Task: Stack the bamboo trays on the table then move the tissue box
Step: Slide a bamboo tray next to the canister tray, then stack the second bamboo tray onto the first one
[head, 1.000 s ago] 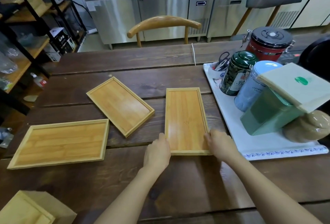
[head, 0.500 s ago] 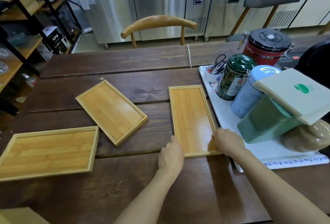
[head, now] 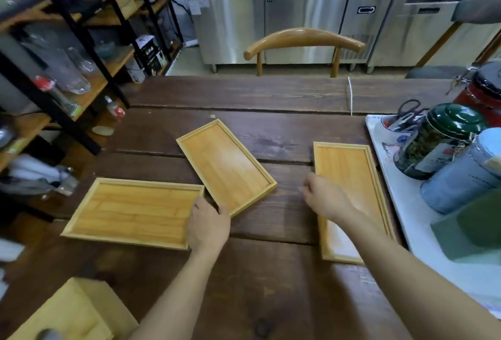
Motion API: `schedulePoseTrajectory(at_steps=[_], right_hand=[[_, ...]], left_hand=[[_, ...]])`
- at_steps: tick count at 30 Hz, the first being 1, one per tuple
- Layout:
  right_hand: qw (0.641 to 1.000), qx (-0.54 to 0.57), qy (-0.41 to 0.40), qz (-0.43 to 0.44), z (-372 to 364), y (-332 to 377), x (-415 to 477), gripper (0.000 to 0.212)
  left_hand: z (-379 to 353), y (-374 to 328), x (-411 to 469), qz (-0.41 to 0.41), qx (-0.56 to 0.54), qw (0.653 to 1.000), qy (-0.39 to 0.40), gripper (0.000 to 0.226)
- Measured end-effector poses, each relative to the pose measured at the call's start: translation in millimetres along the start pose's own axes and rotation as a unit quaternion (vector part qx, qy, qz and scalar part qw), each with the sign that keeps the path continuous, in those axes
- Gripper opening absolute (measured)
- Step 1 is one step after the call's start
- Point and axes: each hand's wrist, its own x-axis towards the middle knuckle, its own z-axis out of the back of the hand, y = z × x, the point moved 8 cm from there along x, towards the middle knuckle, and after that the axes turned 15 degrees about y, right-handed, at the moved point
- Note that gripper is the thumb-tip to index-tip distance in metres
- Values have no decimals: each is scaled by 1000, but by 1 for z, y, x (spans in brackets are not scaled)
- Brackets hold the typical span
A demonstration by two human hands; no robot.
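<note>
Left hand [head: 208, 224] pinching left tray [head: 130, 211] corner, right hand [head: 326, 198] open, empty; lift level toward 3 o'clock tray [head: 349, 177].

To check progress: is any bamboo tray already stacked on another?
No, all three bamboo trays lie separately on the table.

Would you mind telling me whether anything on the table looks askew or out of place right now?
The middle bamboo tray lies diagonally across the table planks, while the left tray and right tray sit roughly square. None are stacked yet. The left hand rests between the left and middle trays. Nothing looks spilled or damaged.
</note>
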Motion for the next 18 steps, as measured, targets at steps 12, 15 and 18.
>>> schedulePoseTrajectory(at_steps=[12, 15, 18], right_hand=[[998, 2, 61, -14, -42, 46, 67, 32], [997, 5, 67, -29, -47, 43, 67, 31], [997, -27, 47, -47, -48, 39, 64, 30]], left_hand=[[-24, -6, 30, -7, 131, 989, 69, 47], [-25, -8, 28, -21, 117, 992, 34, 43], [-26, -7, 24, -45, 109, 993, 21, 40]])
